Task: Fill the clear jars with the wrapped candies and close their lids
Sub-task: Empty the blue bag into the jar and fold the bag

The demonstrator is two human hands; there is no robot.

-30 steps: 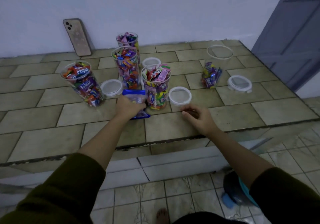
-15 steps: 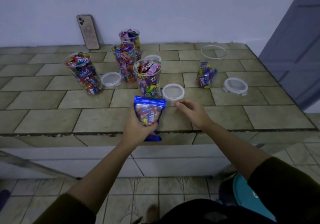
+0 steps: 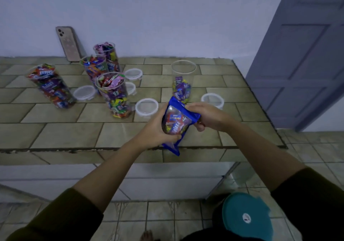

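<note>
A blue candy bag (image 3: 176, 123) with a clear window is held over the counter's front edge. My left hand (image 3: 156, 127) grips its lower side and my right hand (image 3: 206, 117) grips its top right corner. Just beyond it stands a clear jar (image 3: 183, 81) holding a few candies at the bottom. Several candy-filled open jars stand to the left: one (image 3: 113, 93) near the middle, one (image 3: 50, 86) at far left, two (image 3: 95, 68) further back. White-rimmed lids (image 3: 146, 107) lie loose on the counter between the jars, another lid (image 3: 212, 99) to the right.
A phone (image 3: 68, 43) leans against the back wall. The tiled counter (image 3: 65, 131) ends at a front edge near my hands and a right edge by a grey-blue door (image 3: 305, 54). A teal round object (image 3: 245, 218) sits low on the floor at right.
My left hand has carried the blue bag rightwards and up. My right hand left the counter by the lid and took hold of the bag's top corner.
</note>
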